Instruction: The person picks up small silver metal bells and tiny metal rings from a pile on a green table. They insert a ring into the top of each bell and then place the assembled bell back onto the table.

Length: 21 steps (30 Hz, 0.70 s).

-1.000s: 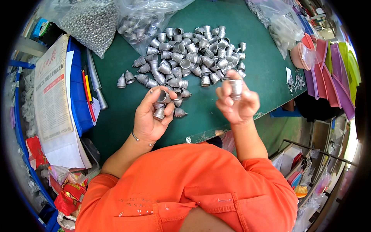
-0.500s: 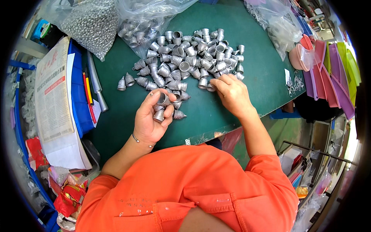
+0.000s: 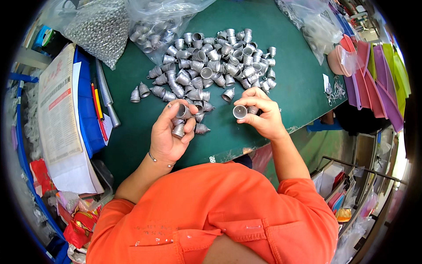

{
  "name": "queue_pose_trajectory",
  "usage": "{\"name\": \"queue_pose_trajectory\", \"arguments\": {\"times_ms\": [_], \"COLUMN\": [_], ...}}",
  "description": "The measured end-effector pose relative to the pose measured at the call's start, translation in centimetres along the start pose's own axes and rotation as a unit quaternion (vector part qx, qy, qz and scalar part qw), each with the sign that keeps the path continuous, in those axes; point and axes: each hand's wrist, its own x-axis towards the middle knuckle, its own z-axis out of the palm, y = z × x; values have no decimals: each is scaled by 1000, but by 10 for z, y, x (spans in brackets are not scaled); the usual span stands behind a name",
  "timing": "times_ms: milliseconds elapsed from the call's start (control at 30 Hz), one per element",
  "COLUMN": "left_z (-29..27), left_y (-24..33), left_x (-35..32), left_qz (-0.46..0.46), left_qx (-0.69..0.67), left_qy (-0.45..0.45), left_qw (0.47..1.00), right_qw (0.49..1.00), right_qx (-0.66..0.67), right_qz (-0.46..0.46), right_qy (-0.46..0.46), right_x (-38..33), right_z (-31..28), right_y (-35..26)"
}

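A smooth green tabletop (image 3: 140,127) lies before the person. The right hand (image 3: 266,116) pinches a dull-grey, bell-shaped metal cup (image 3: 240,111), its round mouth facing the camera, with a second cup (image 3: 252,111) tucked between the fingers. At nine o'clock from it, the left hand (image 3: 166,137) cradles several such cups in curled fingers. The step in hand appears to be gathering and turning single cups; the next move seems to call for light fingertip control on hard, curved walls. At the person's twelve o'clock, a loose heap of cups (image 3: 220,61) shows bumpy sides and small end loops; at eleven, a clear, crinkled plastic bag (image 3: 99,31) holds shiny round beads.
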Motion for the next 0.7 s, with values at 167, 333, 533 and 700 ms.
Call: {"name": "queue_pose_trajectory", "arguments": {"times_ms": [167, 333, 533, 700], "left_z": [0, -1, -2, 2], "left_y": [0, 0, 1, 1], "left_x": [1, 1, 1, 1], "left_qz": [4, 2, 0, 0], "left_qx": [-4, -12, -17, -4], "left_qy": [-9, -14, -10, -3], "left_qw": [1000, 1000, 1000, 1000], "right_qw": [972, 846, 736, 990], "right_qx": [228, 517, 666, 136], "right_qz": [54, 107, 110, 37], "right_qy": [-20, -67, -41, -16], "right_x": [-3, -15, -14, 7], "right_z": [2, 12, 8, -8], "right_y": [-3, 9, 9, 9]}}
